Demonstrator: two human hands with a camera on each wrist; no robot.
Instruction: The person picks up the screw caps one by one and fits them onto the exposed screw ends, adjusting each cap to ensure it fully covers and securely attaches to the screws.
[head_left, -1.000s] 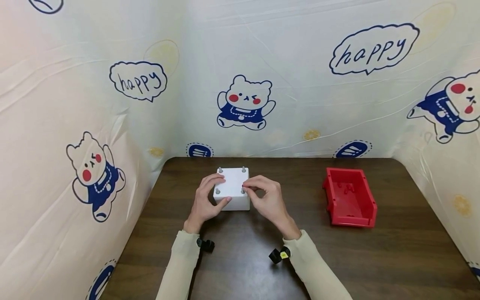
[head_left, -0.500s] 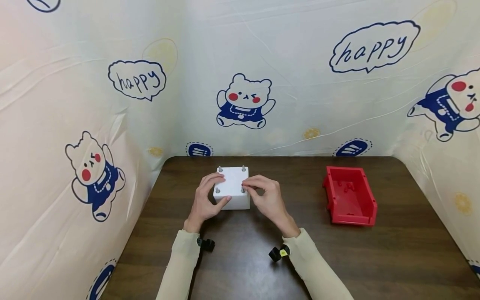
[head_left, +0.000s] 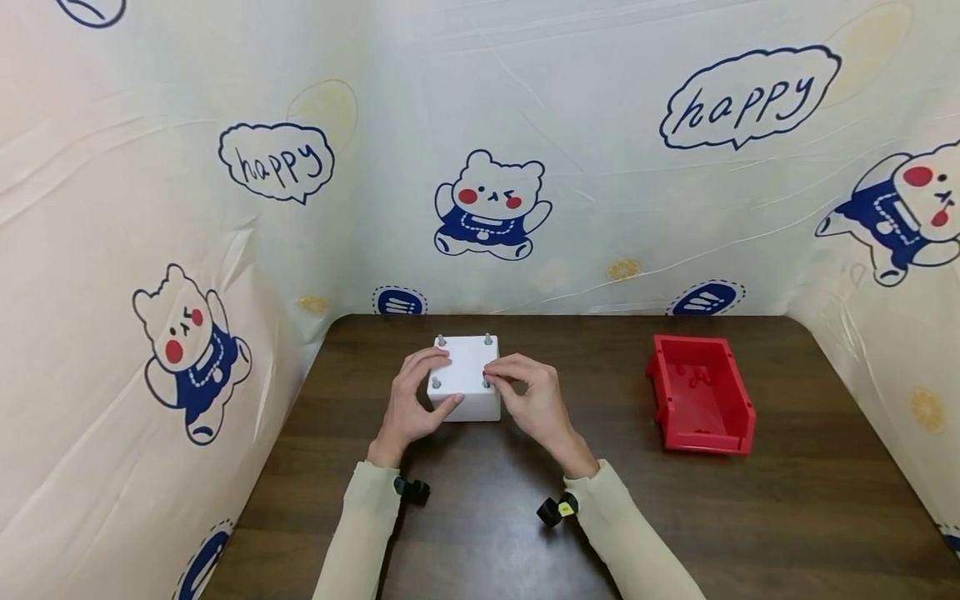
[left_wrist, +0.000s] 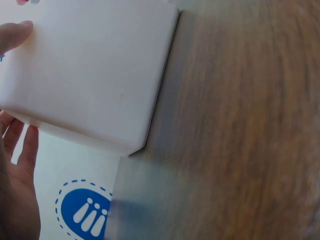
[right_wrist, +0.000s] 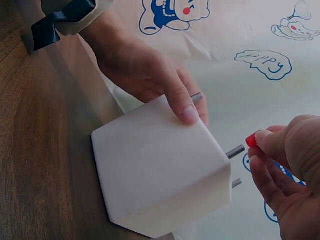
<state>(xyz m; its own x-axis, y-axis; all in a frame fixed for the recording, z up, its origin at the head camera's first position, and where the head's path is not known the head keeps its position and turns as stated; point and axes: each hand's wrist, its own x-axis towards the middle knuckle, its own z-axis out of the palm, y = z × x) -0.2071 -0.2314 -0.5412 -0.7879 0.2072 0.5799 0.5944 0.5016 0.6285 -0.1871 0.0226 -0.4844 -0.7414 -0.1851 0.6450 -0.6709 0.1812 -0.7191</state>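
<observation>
Spotting small red piece [right_wrist: 251, 140] at right of right-wrist frame, pinched narrow between thumb and fingertips of right hand [head_left: 531, 396], out at their ends. Facing lower left with exposed end, toward tip of metal post [right_wrist: 236, 152], just beside it; cannot tell long axis for sure, partly covered by thumb. Noting post slanting lower left to upper right in that view, one of four standing upright at corners of white block [head_left: 461, 367], just below centre of head frame. Seeing block gripped at left side by left hand [head_left: 408, 408], with thumb on near face and fingers on top. Farther out, at right of head frame: red bin [head_left: 705, 443], holding small red parts [head_left: 699, 375], on dark wooden table [head_left: 480, 542]. Behind, across upper frame: printed cloth [head_left: 600, 108].
</observation>
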